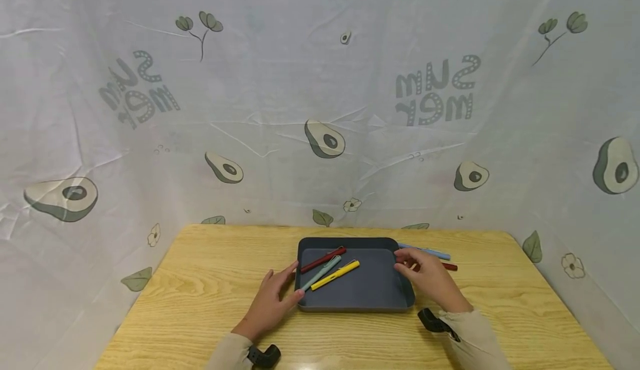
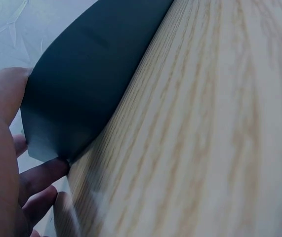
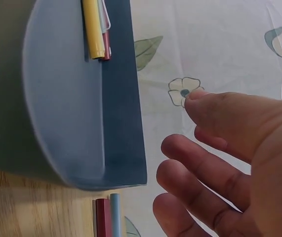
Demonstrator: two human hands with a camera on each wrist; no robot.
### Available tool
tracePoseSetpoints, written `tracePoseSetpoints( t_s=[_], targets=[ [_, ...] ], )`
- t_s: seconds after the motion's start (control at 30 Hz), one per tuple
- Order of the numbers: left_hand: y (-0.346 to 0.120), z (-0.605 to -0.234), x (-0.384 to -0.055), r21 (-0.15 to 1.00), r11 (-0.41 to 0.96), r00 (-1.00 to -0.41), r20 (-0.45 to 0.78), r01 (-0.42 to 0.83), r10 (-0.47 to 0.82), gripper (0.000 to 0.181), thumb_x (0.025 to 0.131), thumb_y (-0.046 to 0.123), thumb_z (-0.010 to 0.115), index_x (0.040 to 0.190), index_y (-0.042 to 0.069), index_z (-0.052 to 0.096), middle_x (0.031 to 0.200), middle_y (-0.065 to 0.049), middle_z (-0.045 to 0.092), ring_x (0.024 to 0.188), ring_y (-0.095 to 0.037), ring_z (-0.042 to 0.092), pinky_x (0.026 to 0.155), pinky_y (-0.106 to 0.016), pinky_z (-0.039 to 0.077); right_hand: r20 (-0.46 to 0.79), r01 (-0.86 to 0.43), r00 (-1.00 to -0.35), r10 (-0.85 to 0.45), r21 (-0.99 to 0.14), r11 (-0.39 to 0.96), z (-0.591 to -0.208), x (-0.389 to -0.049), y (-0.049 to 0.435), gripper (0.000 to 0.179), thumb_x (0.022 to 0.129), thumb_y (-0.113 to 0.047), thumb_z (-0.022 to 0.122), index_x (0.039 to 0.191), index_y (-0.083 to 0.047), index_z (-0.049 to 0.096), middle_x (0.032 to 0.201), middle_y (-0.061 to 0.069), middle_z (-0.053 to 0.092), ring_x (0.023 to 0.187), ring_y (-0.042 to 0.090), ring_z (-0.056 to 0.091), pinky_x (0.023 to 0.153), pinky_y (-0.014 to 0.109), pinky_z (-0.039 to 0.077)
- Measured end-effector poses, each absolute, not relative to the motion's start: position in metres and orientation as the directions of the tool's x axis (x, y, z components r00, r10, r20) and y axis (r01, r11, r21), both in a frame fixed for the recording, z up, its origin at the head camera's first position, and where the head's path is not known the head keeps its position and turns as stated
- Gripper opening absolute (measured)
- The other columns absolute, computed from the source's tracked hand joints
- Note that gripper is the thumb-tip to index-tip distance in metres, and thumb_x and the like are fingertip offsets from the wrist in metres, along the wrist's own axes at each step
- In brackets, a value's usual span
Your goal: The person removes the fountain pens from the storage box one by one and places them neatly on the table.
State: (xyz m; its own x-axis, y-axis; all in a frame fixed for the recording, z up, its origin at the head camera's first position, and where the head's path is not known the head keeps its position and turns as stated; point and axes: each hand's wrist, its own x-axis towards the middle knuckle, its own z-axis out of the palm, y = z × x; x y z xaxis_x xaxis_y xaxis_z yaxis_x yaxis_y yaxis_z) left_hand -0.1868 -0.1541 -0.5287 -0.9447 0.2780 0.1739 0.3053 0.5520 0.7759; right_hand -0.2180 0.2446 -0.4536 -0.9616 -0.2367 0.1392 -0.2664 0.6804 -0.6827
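Observation:
A dark grey tray (image 1: 357,308) lies on the table. My left hand (image 1: 270,306) holds its left end, the thumb at the front corner rim and a finger low against the wall in the left wrist view. Inside the tray's left half lie a dark red pen (image 1: 324,259), a pale teal pen (image 1: 321,273) and a yellow pen (image 1: 335,275). My right hand (image 1: 427,273) hovers by the right rim, fingers loosely bent and holding nothing; the right wrist view shows it apart from the tray. Beyond it lie a light blue pen (image 1: 434,253) and another red pen (image 1: 450,266), partly hidden by the hand.
The wooden table (image 1: 210,281) extends around the tray. A pale curtain (image 1: 280,81) printed with avocados and leaves hangs behind and at both sides. A black strap mount sits on each wrist.

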Motion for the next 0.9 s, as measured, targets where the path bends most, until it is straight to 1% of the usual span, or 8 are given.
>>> tracePoseSetpoints(
  t_s=[0.13,0.37,0.5,0.67,0.8,0.9],
  targets=[
    [-0.152,-0.529,-0.184,0.772,0.555,-0.944,0.18,0.309,0.276,0.068,0.101,0.038,0.067,0.161,0.019,0.041,0.153,-0.006,0.055,0.143,-0.026,0.05,0.127,-0.058,0.008,0.138,-0.271,-0.96,-0.244,-0.673,0.688,-0.454,-0.216,0.247,0.029,0.099,-0.016,0.071,0.128,-0.012,0.07,0.111,0.002,0.073,0.094,0.015,0.064,0.074,0.028,0.056],
    [-0.15,-0.527,-0.18,0.768,0.558,-0.944,0.188,0.314,0.273,0.068,0.101,0.036,0.067,0.161,0.018,0.041,0.153,-0.007,0.054,0.143,-0.026,0.05,0.127,-0.057,0.008,0.168,-0.298,-0.953,-0.252,-0.665,0.685,-0.452,-0.213,0.25,0.031,0.099,-0.019,0.072,0.13,-0.011,0.07,0.109,-0.003,0.073,0.093,0.014,0.066,0.075,0.027,0.057],
    [-0.148,-0.53,-0.178,0.765,0.563,-0.945,0.187,0.313,0.27,0.068,0.101,0.037,0.067,0.161,0.018,0.041,0.153,-0.007,0.054,0.143,-0.026,0.05,0.127,-0.058,0.009,0.179,-0.306,-0.951,-0.251,-0.657,0.689,-0.453,-0.21,0.248,0.031,0.099,-0.02,0.072,0.129,-0.013,0.07,0.109,-0.003,0.073,0.092,0.012,0.065,0.074,0.027,0.056],
    [-0.146,-0.535,-0.176,0.763,0.566,-0.946,0.193,0.312,0.262,0.068,0.101,0.039,0.067,0.161,0.019,0.04,0.154,-0.007,0.053,0.143,-0.027,0.049,0.127,-0.058,0.009,0.189,-0.349,-0.936,-0.298,-0.629,0.695,-0.452,-0.208,0.24,0.029,0.1,-0.024,0.071,0.127,-0.015,0.071,0.115,0.003,0.074,0.089,0.009,0.064,0.072,0.027,0.055],
    [-0.145,-0.536,-0.174,0.763,0.568,-0.948,0.196,0.308,0.251,0.069,0.101,0.039,0.067,0.162,0.021,0.04,0.155,-0.006,0.052,0.143,-0.026,0.05,0.127,-0.057,0.008,0.199,-0.391,-0.918,-0.343,-0.598,0.699,-0.45,-0.209,0.233,0.028,0.099,-0.021,0.072,0.126,-0.016,0.071,0.114,0.003,0.073,0.087,0.008,0.064,0.071,0.027,0.056],
    [-0.145,-0.537,-0.173,0.759,0.571,-0.947,0.205,0.313,0.247,0.069,0.101,0.04,0.067,0.162,0.023,0.039,0.155,-0.006,0.052,0.143,-0.025,0.049,0.127,-0.057,0.009,0.185,-0.408,-0.909,-0.372,-0.572,0.712,-0.445,-0.212,0.229,0.028,0.099,-0.021,0.072,0.127,-0.016,0.071,0.116,0.002,0.073,0.089,0.007,0.066,0.074,0.027,0.057]
  ],
)
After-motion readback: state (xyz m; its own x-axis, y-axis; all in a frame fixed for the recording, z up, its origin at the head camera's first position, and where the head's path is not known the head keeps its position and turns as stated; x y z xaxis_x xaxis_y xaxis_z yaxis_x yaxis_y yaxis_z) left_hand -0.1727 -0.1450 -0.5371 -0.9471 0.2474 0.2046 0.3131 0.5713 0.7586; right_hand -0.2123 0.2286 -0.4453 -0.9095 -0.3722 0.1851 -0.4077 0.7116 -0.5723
